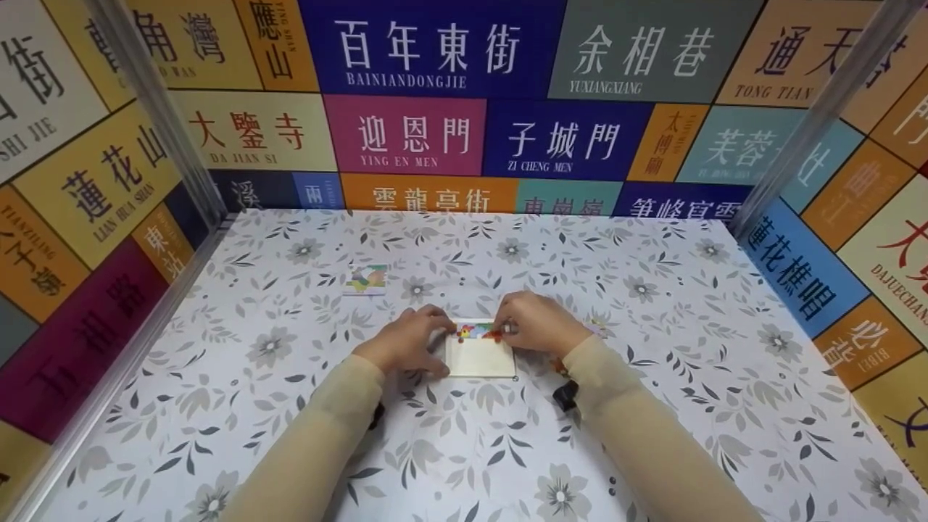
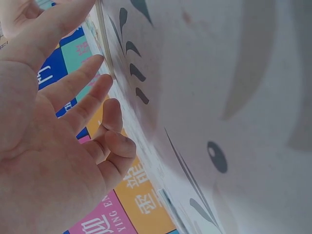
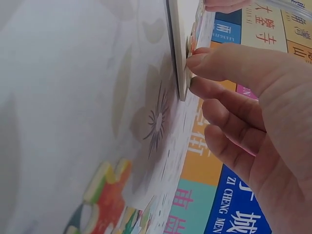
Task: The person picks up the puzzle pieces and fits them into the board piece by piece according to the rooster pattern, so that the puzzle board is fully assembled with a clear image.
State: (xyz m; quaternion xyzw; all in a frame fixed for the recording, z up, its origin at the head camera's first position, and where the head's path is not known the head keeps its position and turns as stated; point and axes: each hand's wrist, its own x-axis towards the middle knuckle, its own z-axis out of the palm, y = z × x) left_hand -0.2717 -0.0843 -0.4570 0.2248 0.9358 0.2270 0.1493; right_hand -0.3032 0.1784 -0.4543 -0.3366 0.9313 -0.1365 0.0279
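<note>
A small cream puzzle board (image 1: 481,360) lies flat on the table between the hands, with a strip of colourful puzzle pieces (image 1: 467,332) along its far edge. My left hand (image 1: 409,341) rests against the board's left side, its fingertips touching the far left corner and its thumb near the close left corner. At the far right corner, my right hand (image 1: 540,322) pinches a puzzle piece (image 3: 190,46) between thumb and index finger, low against the board. The fingers hide most of that piece. In the left wrist view, the left fingers (image 2: 90,68) are fairly straight at the board's edge.
A small picture card (image 1: 365,280) lies on the floral tablecloth, back left of the board. Loose puzzle pieces (image 3: 109,195) lie right of the board, partly hidden by the right forearm in the head view. Panels printed with signs (image 1: 413,138) wall in the back and sides.
</note>
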